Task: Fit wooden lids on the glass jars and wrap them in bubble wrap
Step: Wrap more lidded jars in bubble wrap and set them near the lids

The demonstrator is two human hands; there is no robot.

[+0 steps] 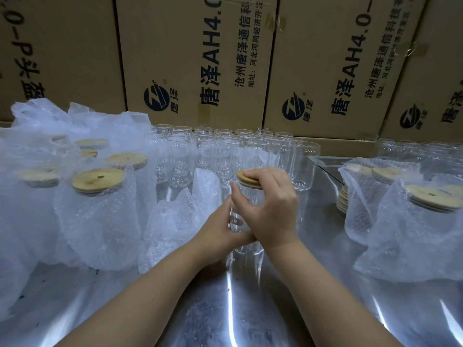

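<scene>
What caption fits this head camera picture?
Right hand grips a wooden lid atop a glass jar the left hand holds.

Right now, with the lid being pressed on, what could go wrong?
The right hand covers only part of the wooden lid, so it may seat crooked. The left hand alone steadies the glass jar on the shiny table; it could slip. Open jars stand close behind and could topple.

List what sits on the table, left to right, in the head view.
Left wrapped jars → loose bubble wrap → left hand → lidded jar → right hand → lid stack → right wrapped jars.
</scene>
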